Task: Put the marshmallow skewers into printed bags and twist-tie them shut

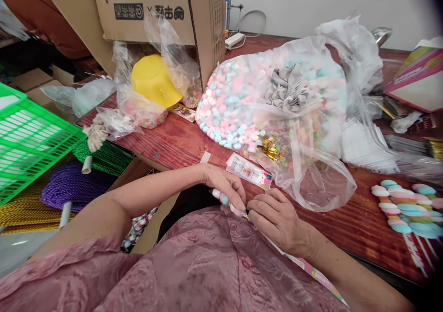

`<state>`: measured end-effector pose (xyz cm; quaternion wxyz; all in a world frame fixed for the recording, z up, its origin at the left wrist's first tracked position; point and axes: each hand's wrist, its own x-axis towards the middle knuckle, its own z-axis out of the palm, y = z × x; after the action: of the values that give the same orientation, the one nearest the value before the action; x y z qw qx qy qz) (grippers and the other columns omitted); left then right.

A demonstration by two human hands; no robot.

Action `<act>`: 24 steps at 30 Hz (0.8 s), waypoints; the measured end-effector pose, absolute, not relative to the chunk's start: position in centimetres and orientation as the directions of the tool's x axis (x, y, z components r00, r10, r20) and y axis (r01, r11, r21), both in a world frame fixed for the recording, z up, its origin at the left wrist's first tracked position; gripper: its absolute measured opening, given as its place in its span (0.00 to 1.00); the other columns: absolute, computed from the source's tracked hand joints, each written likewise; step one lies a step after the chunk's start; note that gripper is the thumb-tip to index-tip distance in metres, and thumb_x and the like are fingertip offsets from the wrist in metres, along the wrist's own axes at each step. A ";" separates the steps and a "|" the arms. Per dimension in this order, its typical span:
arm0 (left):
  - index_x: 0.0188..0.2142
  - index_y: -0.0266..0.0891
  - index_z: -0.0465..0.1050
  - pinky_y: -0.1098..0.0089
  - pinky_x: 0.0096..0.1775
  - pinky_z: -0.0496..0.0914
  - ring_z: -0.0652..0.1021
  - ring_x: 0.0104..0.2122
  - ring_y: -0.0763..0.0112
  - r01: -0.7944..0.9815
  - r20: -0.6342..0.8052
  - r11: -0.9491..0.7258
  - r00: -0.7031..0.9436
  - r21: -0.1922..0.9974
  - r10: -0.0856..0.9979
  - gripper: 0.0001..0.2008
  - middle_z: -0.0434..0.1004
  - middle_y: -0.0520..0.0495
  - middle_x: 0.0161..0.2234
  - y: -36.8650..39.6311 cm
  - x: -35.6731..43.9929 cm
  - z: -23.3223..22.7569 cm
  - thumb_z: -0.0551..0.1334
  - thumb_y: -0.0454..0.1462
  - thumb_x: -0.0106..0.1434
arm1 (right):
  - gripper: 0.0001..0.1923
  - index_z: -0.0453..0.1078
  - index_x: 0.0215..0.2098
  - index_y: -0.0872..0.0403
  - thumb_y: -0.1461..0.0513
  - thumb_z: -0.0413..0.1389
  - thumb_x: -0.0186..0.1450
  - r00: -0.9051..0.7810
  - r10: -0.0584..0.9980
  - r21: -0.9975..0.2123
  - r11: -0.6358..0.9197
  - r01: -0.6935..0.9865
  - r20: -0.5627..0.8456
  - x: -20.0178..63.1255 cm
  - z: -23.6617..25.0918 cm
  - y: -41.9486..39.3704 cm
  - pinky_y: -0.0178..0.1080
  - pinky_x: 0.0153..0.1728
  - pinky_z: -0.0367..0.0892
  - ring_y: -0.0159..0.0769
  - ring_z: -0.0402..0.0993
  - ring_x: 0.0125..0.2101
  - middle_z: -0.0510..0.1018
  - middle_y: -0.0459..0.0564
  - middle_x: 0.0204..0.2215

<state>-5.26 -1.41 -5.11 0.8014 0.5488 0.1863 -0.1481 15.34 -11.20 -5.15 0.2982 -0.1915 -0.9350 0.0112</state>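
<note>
In front of my shirt, my left hand (226, 187) is closed around a candy skewer (224, 199) of pink, white and blue pieces. Right beside it, my right hand (277, 217) pinches at the skewer's near end, where a bit of gold twist tie (247, 217) shows between the fingertips. The fingers partly hide that end. Several loose gold twist ties (270, 148) lie on the big clear bag of candies (228, 104). A printed packet (249, 170) rests on the table just beyond my hands.
Finished-looking candy skewers (408, 206) lie at the right of the red-brown table (346, 224). A cardboard box (152, 12) and yellow bowl (155, 81) stand at the back left. On the left are a green basket (34, 136) and purple cord bundles (79, 187). Gray cloth (289, 88) tops the bag.
</note>
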 end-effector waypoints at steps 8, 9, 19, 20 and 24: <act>0.24 0.39 0.77 0.67 0.34 0.66 0.74 0.31 0.65 0.443 0.119 -0.751 0.820 0.489 0.560 0.06 0.78 0.44 0.28 -4.1 -4.5 3.8 0.64 0.32 0.57 | 0.12 0.65 0.28 0.53 0.68 0.45 0.67 -0.695 0.491 -0.053 0.834 0.550 0.526 16.0 -5.6 -7.8 0.40 0.30 0.55 0.34 0.61 0.26 0.69 0.47 0.22; 0.25 0.38 0.76 0.66 0.35 0.65 0.74 0.33 0.63 0.423 0.180 -0.832 0.843 0.358 0.506 0.10 0.78 0.42 0.30 -5.5 -4.0 4.1 0.59 0.30 0.60 | 0.13 0.65 0.27 0.53 0.68 0.45 0.67 -0.646 0.526 -0.106 0.814 0.572 0.552 16.2 -5.3 -7.0 0.39 0.30 0.55 0.34 0.61 0.26 0.69 0.47 0.22; 0.44 0.37 0.76 0.66 0.43 0.71 0.76 0.37 0.67 0.207 0.243 -0.406 0.536 0.890 0.808 0.16 0.77 0.44 0.36 -2.6 -2.9 -4.6 0.53 0.42 0.69 | 0.13 0.66 0.24 0.52 0.61 0.50 0.67 -0.387 0.893 -0.914 0.336 0.229 0.231 13.4 -4.8 -8.8 0.33 0.21 0.59 0.28 0.62 0.19 0.68 0.41 0.17; 0.45 0.38 0.76 0.63 0.48 0.70 0.76 0.42 0.64 0.145 0.289 -0.404 0.492 0.903 0.822 0.16 0.77 0.43 0.40 -2.3 -2.9 -4.1 0.55 0.43 0.69 | 0.14 0.66 0.24 0.52 0.61 0.49 0.67 -0.394 0.881 -0.888 0.381 0.257 0.264 13.3 -5.3 -8.9 0.33 0.21 0.59 0.29 0.62 0.18 0.68 0.41 0.17; 0.56 0.45 0.70 0.57 0.60 0.60 0.66 0.59 0.57 0.006 0.289 -0.317 0.391 0.949 0.874 0.29 0.66 0.41 0.59 -3.3 -3.0 -3.1 0.70 0.44 0.56 | 0.11 0.71 0.29 0.52 0.58 0.51 0.67 -0.286 0.785 -0.639 0.616 0.461 0.550 14.5 -6.2 -7.4 0.39 0.30 0.63 0.35 0.67 0.25 0.73 0.47 0.22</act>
<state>-3.04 -3.32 -3.09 0.4861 0.6775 0.3247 0.4464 14.50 -7.36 -6.22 0.4451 -0.3987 -0.7809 0.1819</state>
